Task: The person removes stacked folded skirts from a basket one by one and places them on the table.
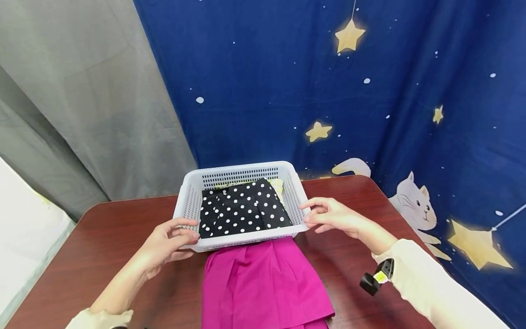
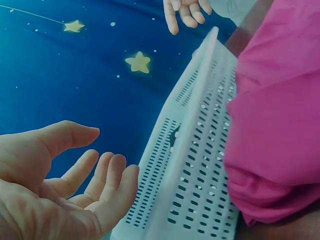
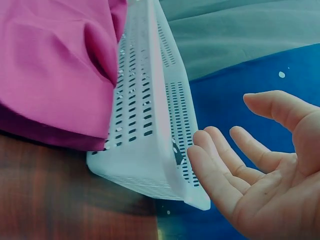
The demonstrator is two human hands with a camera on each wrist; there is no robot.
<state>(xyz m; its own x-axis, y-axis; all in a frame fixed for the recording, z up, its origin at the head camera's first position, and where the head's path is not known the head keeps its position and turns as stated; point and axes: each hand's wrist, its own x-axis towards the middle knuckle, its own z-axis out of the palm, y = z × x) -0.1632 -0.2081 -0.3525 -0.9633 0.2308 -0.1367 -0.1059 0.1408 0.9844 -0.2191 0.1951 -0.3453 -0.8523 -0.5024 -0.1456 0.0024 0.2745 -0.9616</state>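
Observation:
A white plastic basket with slotted walls stands at the far side of the table. Inside it lies a folded black cloth with white polka dots, over a yellow-patterned cloth. In the head view my left hand is at the basket's near left corner and my right hand at its near right corner. Both have loosely bent fingers and hold nothing, as the wrist views of the left hand and right hand show. A magenta pleated garment lies in front of the basket, against its near wall.
The brown wooden table has rounded far corners. Behind it hang a blue curtain with stars and a cat, and a grey curtain on the left. A black strap with a small device sits on the right wrist.

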